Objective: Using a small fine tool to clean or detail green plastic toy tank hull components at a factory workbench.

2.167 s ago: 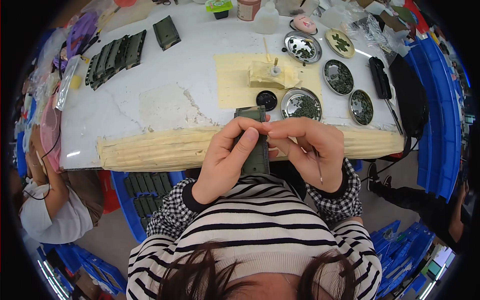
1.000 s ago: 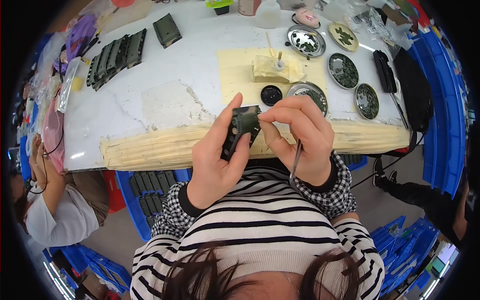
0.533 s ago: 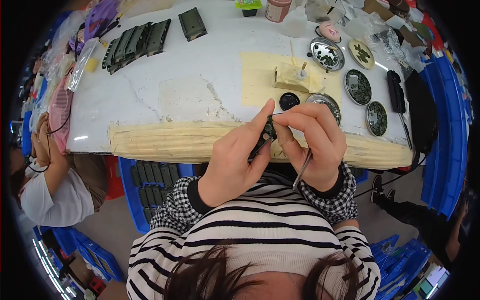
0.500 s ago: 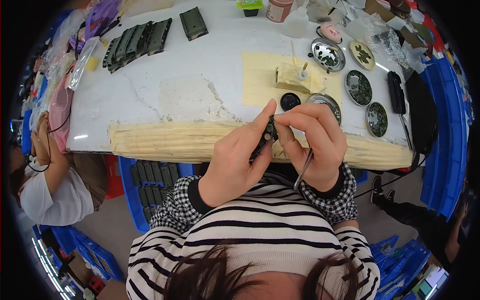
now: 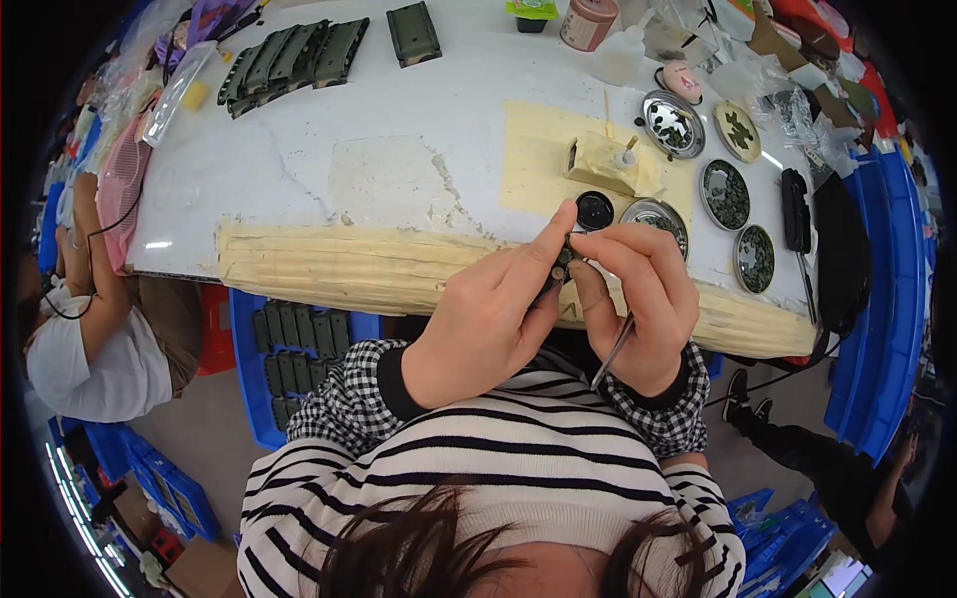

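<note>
A small dark green molded piece point(image 5: 564, 261) is held above the padded table edge, gripped by my left hand point(image 5: 478, 317) with the index finger stretched along it. My right hand point(image 5: 653, 304) meets it from the other side, thumb and index finger at its top end. Tucked in the same right hand are slim metal tweezers point(image 5: 613, 354), slanting down out of the palm. Most of the green piece is hidden behind my fingers. Just beyond the hands lie a round black lid point(image 5: 595, 210) and a metal dish point(image 5: 653, 214) of small parts, partly covered by my right hand.
Curved green pieces point(image 5: 289, 62) stand at the far left, one more point(image 5: 413, 34) beside them. Dishes of small green parts point(image 5: 725, 194) line the right. A taped block point(image 5: 601, 164) sits on yellow paper. A blue crate point(image 5: 261, 394) holds similar pieces; a person point(image 5: 100, 339) sits at left.
The view has turned slightly, so the table things appear shifted. Both hands stay together on the green piece, a little further right in the picture.
</note>
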A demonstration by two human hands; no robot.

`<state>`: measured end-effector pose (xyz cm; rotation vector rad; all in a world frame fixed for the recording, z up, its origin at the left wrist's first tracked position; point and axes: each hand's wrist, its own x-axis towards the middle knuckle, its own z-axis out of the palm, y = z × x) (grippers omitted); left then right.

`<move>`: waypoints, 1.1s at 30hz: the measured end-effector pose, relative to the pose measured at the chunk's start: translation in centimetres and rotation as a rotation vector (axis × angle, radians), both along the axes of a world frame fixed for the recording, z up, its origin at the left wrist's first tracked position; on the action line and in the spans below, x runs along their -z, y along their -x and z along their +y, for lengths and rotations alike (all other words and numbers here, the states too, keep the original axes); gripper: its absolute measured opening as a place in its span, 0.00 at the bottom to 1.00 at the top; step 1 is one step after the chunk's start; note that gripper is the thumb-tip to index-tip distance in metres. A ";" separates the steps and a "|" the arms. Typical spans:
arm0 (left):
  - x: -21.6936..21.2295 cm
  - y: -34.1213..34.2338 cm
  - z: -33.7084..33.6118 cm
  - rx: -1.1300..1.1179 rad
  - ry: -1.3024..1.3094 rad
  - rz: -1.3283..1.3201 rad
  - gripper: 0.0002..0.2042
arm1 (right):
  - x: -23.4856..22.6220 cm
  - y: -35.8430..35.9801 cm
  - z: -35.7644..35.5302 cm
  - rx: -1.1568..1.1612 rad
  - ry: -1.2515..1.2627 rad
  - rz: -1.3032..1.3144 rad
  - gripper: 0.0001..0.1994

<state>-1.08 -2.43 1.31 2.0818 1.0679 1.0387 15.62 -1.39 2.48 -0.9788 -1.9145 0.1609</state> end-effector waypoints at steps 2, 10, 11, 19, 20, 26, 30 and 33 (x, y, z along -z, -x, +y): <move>0.2 -0.1 0.1 -0.004 -0.019 -0.015 0.33 | 0.1 0.1 0.0 -0.002 -0.026 -0.028 0.14; 0.9 0.1 0.3 0.027 0.235 -0.258 0.30 | -0.7 -0.1 -0.1 -0.010 0.127 0.099 0.14; 1.1 0.2 0.4 0.038 0.292 -0.360 0.28 | -1.5 -0.7 -0.3 0.048 0.202 0.152 0.14; 0.5 0.0 2.0 0.111 1.005 -1.065 0.17 | -0.6 -5.0 5.4 0.264 0.134 -0.080 0.14; 0.9 -0.1 2.1 0.126 1.054 -1.084 0.19 | -0.6 -4.8 5.8 0.260 0.147 -0.105 0.14; 1.9 0.1 2.7 0.219 1.257 -1.245 0.23 | -0.3 -3.8 6.9 0.215 0.187 -0.095 0.07; 2.4 0.2 2.6 0.385 1.339 -1.447 0.23 | -3.2 -3.4 4.7 0.270 0.126 0.081 0.04; 2.4 -0.3 2.5 0.506 1.380 -1.566 0.23 | -3.1 -2.3 3.2 0.077 0.241 0.407 0.03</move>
